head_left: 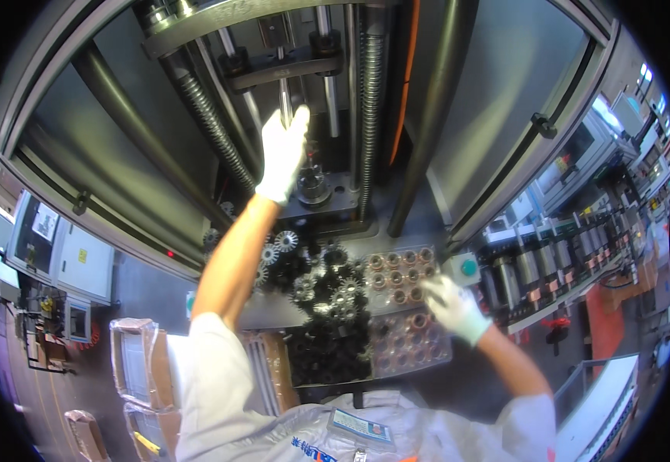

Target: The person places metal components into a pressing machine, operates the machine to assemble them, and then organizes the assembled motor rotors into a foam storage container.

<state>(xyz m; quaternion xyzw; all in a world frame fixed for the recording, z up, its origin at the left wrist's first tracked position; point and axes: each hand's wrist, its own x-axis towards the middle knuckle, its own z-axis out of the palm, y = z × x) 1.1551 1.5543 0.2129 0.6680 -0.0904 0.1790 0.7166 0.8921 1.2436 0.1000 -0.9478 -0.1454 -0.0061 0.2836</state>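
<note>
My left hand, in a white glove, is raised inside the press. Its fingers and thumb close around the lower end of a slim, shiny metal rod that hangs upright. Below it, a round metal fixture stands on the press base. My right hand, also gloved, reaches over the right edge of a clear plastic tray holding several round, copper-coloured ring parts. Its fingertips are blurred, so I cannot make out whether they hold a part.
Dark toothed metal cores are heaped left of the tray. A second tray of ring parts lies nearer me. Guide columns frame the press. A green button box sits at right, beside a row of metal cylinders.
</note>
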